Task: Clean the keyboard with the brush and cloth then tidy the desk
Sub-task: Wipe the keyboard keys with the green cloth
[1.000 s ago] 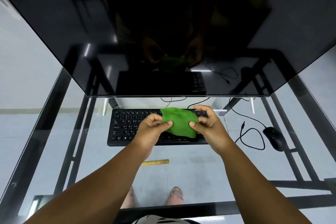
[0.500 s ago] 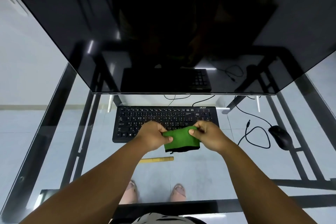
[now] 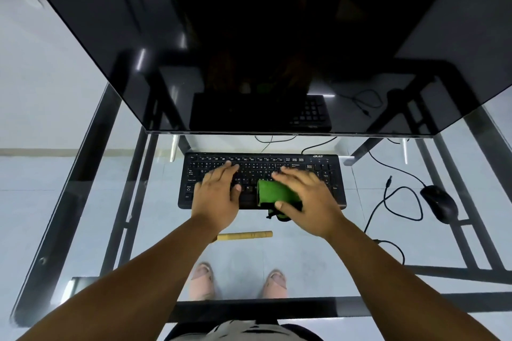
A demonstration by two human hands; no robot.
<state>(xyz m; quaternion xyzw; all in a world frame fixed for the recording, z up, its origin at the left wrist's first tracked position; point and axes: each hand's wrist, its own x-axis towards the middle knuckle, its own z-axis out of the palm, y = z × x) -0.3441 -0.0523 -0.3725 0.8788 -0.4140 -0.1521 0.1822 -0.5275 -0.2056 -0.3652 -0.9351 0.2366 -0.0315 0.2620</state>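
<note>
Where the head camera looks down: a glass desk (image 3: 318, 246) with dark frame bars showing through it, floor tiles below.
Keyboard: the black keyboard (image 3: 327, 174) lies across the middle of the glass, its far edge just near of the monitor's lower edge, its near edge well back from the desk's near rail.
Cloth: the green cloth (image 3: 273, 193), folded, sits on the right-centre keys; one corner hangs over the keyboard's near edge onto the glass.
Right hand: the right hand (image 3: 306, 198) lies flat on the cloth with fingers stretched out straight toward far-left and the thumb at the cloth's near corner, pressing it down, not curled round it.
Left hand: the left hand (image 3: 219, 196) rests flat on the keyboard's left half, fingers straight and spread, holding nothing, clear of the cloth.
Brush: a pale wooden handle (image 3: 245, 235) lies on the glass near of the keyboard, parallel to its near edge; the left wrist covers its left end, so I cannot tell whether bristles are there.
Monitor: the dark monitor (image 3: 249, 36) overhangs the far half of the view.
Mouse: the black mouse (image 3: 439, 203) sits to the right, well apart from the keyboard.
Cable: a loose black cable (image 3: 401, 202) loops between mouse and keyboard.
Open room: bare glass left of the keyboard, and a band along the near edge.
</note>
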